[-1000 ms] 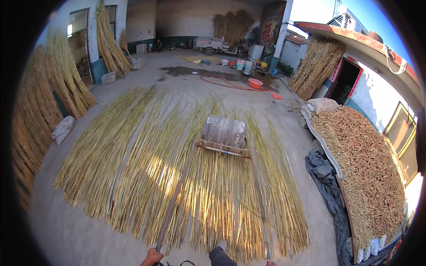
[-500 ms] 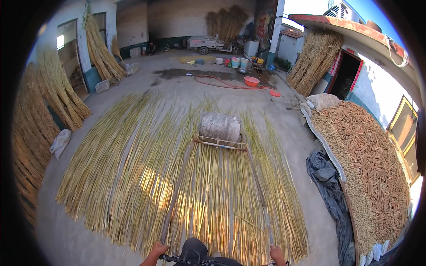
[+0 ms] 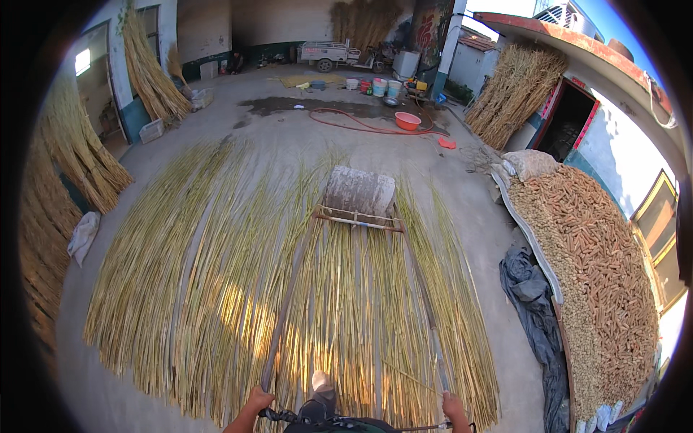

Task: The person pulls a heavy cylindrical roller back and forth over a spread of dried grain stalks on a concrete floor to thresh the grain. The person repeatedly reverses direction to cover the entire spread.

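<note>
Across the ground lies a wide layer of long yellow-green stalks (image 3: 166, 289). On its right half rests a grey, drum-shaped stone roller (image 3: 359, 192) in a metal frame (image 3: 357, 222). Two long poles run back from the frame towards me. My left hand (image 3: 258, 400) is closed round the end of the left pole (image 3: 283, 325). The right pole (image 3: 424, 303) ends in my right hand (image 3: 453, 406), also closed round it. My foot (image 3: 320, 380) stands on the stalks between the poles.
Heaped corn cobs (image 3: 599, 238) lie along the right, edged by a board and dark plastic sheeting (image 3: 530, 310). Stalk bundles (image 3: 94, 144) lean on the left wall. Farther back are a red hose (image 3: 346, 128), a red basin (image 3: 408, 121), several buckets (image 3: 379, 87) and a cart (image 3: 328, 54).
My foot has come forward into view between the poles. The whole view has tilted slightly, so the roller and the yard sit higher in it. Both hands keep their hold.
</note>
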### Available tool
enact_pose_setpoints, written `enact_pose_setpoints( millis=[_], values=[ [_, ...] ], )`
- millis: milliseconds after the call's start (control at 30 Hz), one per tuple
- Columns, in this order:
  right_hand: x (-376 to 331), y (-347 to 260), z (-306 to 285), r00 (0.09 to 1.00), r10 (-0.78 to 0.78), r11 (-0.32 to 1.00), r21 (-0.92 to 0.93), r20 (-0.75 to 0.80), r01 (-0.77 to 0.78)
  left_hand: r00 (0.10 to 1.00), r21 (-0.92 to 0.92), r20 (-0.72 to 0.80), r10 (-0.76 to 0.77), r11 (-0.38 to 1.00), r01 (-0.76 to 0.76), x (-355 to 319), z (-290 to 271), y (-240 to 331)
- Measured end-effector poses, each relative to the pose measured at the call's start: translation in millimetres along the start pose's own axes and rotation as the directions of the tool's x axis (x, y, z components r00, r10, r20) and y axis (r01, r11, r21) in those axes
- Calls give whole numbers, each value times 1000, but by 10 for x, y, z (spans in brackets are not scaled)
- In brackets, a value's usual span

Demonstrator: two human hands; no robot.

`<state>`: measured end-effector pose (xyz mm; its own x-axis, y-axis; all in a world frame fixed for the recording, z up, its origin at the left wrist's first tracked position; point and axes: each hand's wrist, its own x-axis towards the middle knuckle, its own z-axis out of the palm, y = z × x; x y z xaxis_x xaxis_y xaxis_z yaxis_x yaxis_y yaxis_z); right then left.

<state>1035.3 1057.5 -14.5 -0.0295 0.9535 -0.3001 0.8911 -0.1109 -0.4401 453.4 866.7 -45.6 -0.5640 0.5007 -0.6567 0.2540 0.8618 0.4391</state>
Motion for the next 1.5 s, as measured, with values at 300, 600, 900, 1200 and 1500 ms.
enact_pose_setpoints(
  millis=[300, 600, 900, 1200, 1500],
  values=[
    [476, -526, 60, 982, 187, 981, 46, 7, -187, 998, -55, 61, 18, 998, -15, 683, -236, 74],
    [835, -1078, -212, 975, 215, 977, 26, -53, -214, 991, -76, 11, 135, 988, -133, 740, -558, 739],
    [1420, -1183, -40, 992, 65, 998, 35, -112, -61, 992, -23, -27, 119, 993, -120, 1344, -554, 936],
    [1854, -1393, -133, 977, 213, 976, -46, -26, -214, 994, -89, 41, 98, 992, -94, 1721, -591, 1346],
    [2688, -1199, -90, 987, 159, 986, 52, 29, -161, 990, 26, -84, 113, 994, -111, 2014, -525, 1973]
  ],
)
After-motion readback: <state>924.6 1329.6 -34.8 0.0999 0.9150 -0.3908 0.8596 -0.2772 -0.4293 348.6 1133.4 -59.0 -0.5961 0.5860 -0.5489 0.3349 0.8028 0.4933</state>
